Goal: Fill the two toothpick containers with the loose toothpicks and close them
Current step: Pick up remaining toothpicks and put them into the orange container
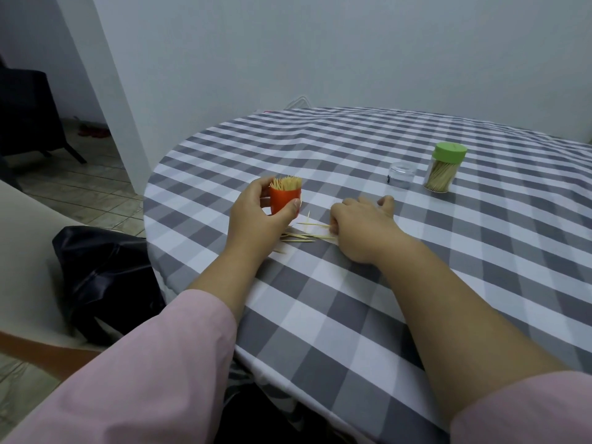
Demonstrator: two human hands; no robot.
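Near the left edge of the checked table (pixel 352 315), your left hand (pixel 256 216) wraps its fingers and thumb around the orange container (pixel 283 201), which stands upright and open, packed with toothpicks whose tips rise above its rim. Just to its right, between your two hands, the loose toothpicks (pixel 307 233) lie flat on the cloth, most of them with their long axis running roughly left to right, toward your right hand (pixel 362 229). That hand rests on the table with its fingers curled down at the right end of the scatter; it seems to pinch at one or two sticks, but the fingertips are hidden, so you cannot tell for certain whether it has any. Your right hand is plainly the nearer one for gathering, and the container's mouth waits just left of the sticks, so the carry looks short. Toward the far right edge, the second container (pixel 443 171) stands closed under its green lid, full of toothpicks, with a small clear cap (pixel 401 175) just to its left. No writing can be read on anything.
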